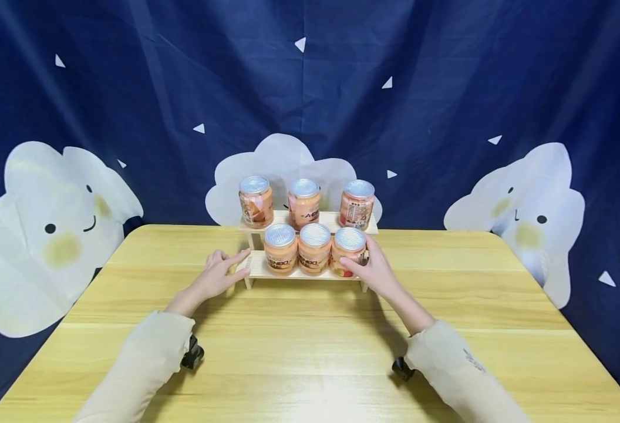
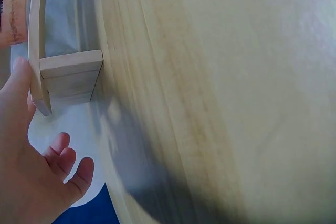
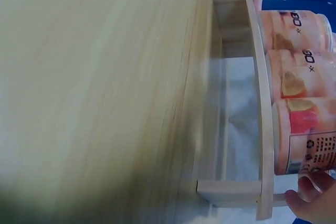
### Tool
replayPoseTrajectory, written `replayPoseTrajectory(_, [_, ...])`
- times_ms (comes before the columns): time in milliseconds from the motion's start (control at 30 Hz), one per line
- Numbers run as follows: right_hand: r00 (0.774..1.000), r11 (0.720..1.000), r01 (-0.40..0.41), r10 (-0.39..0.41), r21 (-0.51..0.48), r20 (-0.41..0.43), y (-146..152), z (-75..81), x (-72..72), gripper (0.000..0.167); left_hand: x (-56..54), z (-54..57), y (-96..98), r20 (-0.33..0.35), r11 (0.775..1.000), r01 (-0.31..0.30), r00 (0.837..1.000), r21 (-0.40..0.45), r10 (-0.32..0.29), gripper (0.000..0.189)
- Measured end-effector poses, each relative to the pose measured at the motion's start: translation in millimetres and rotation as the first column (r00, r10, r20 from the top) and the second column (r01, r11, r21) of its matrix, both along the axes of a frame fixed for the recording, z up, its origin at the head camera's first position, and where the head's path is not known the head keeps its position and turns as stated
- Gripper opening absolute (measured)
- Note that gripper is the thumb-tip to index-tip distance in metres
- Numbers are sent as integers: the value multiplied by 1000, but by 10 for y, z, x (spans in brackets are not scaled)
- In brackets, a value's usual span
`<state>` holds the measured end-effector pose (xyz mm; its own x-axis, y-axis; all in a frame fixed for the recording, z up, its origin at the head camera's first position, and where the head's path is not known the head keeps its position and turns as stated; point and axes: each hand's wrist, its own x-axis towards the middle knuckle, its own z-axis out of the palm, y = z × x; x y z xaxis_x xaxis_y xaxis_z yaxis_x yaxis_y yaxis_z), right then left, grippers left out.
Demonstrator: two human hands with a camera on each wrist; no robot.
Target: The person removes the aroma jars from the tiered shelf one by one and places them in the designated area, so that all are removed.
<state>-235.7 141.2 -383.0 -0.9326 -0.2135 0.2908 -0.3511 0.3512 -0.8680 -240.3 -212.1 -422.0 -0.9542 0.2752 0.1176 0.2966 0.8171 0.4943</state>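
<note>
A two-step wooden rack (image 1: 305, 275) stands on the table and bears jars with silvery lids and orange printed labels. My right hand (image 1: 377, 269) grips the rightmost jar (image 1: 349, 249) of the lower step, thumb in front and fingers round its right side. Two more jars, the left one (image 1: 280, 252) and the middle one (image 1: 314, 252), stand close beside it. At the lower step's left end, my left hand (image 1: 217, 275) pinches the board between thumb and forefinger. Its other fingers hang loosely curled in the left wrist view.
Three jars stand spaced apart on the upper step: left (image 1: 256, 205), middle (image 1: 305, 205) and right (image 1: 357, 207). The wooden table (image 1: 299, 335) extends in front of the rack. Behind hangs a dark blue curtain (image 1: 172, 88) with white clouds.
</note>
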Motion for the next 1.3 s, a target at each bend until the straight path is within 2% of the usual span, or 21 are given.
replayPoseTrajectory(267, [995,997,46,-40,-63,93,-104,263,141,63,-33,14,24,38,998,50,998,29,-51,55])
replayPoseTrajectory(400, [990,997,60,-52,-58,133,-61,198,87,63,-34,26,20,69,997,52,996,49,-56,55])
replayPoseTrajectory(600, [988,997,78,-74,-28,136,91,64,16,62,-19,34,11,82,997,54,995,47,-58,56])
replayPoseTrajectory(833, [980,995,96,-92,-14,175,311,98,46,64,5,37,-2,94,998,46,994,42,-50,56])
replayPoseTrajectory(1067, [971,987,159,-153,-17,185,565,135,54,59,-2,29,-12,91,998,50,994,39,-54,56])
replayPoseTrajectory(1300, [963,976,218,-217,14,162,803,114,-50,61,-13,23,-10,99,997,59,993,45,-63,57])
